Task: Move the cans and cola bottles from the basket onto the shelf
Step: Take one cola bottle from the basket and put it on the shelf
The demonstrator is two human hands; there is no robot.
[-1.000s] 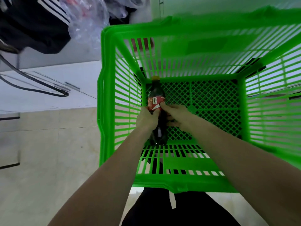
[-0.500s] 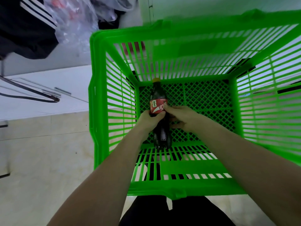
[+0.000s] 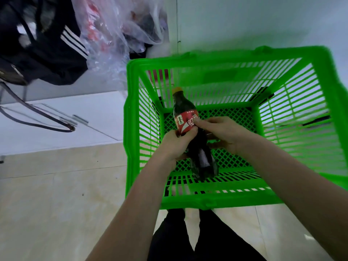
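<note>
Both hands' grip, left hand (image 3: 177,146) and right hand (image 3: 220,132), clasps the dark, red-labelled plastic cola bottle (image 3: 192,134) inside the green lattice basket (image 3: 143,129).

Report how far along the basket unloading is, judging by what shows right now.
Done: apart from one cola bottle, the green basket shows only bare mesh floor; no cans are visible in it.
In hand: the left hand and right hand both grip that bottle, cap pointing away, inside the basket.
Left: carrying it to the shelf, which is not in view.
</note>
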